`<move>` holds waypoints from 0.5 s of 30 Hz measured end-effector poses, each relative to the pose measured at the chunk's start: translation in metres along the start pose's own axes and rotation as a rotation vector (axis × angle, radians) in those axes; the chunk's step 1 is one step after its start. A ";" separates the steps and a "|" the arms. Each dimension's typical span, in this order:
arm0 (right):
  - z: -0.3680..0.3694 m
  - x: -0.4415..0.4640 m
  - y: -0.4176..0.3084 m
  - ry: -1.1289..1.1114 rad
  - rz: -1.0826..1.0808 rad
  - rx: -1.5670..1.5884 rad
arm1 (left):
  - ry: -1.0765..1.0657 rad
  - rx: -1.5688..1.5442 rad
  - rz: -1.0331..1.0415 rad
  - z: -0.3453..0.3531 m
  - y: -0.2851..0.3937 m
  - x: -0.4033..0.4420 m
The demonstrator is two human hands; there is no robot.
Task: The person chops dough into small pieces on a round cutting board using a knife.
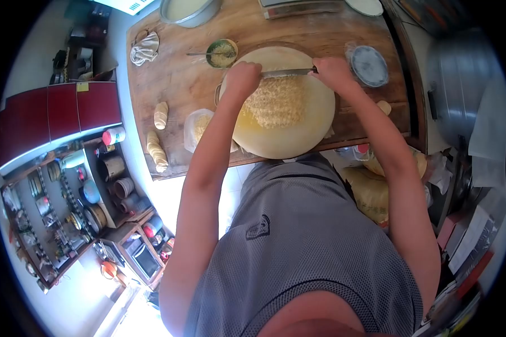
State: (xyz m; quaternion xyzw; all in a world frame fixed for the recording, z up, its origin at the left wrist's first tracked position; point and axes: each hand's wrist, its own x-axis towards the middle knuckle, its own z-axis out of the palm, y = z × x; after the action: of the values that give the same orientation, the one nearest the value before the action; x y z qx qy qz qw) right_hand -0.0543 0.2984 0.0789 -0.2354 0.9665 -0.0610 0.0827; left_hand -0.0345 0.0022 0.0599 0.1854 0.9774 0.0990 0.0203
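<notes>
A round pale board (270, 147) lies on the wooden table, with a patch of yellowish crumbly, finely chopped food (278, 101) on it. Across the far edge of that food runs a long blade (287, 72). My right hand (330, 73) is wrapped round its dark handle at the right end. At the blade's left end my left hand (244, 78) is closed, with its fingers against the metal. A yellow wet-looking smear shows beside the food on the board.
Left of the board are a green bowl (222, 53) with a spoon, a plastic bag (192, 130), twisted dough pieces (156, 151) and a cloth (145, 48). A covered bowl (369, 65) stands right. A large basin (190, 12) sits at the table's back.
</notes>
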 end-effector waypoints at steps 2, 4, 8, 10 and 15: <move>-0.001 -0.009 -0.008 0.000 -0.018 0.037 | -0.048 -0.028 -0.048 -0.012 0.005 -0.008; -0.018 -0.020 -0.015 0.026 0.030 0.022 | -0.040 -0.031 -0.015 -0.025 0.008 -0.011; -0.038 -0.079 -0.063 -0.121 0.147 0.185 | -0.127 -0.038 0.163 -0.046 -0.001 -0.021; -0.032 -0.115 -0.101 -0.205 0.226 0.317 | -0.183 -0.057 0.339 -0.052 -0.019 -0.022; -0.010 -0.147 -0.182 -0.264 0.408 0.513 | -0.393 -0.068 0.649 -0.056 -0.034 -0.010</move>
State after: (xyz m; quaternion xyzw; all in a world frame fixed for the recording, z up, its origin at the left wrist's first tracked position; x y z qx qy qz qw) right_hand 0.1540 0.2069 0.1365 -0.0147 0.9279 -0.2529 0.2736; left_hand -0.0418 -0.0424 0.1083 0.5002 0.8414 0.0953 0.1809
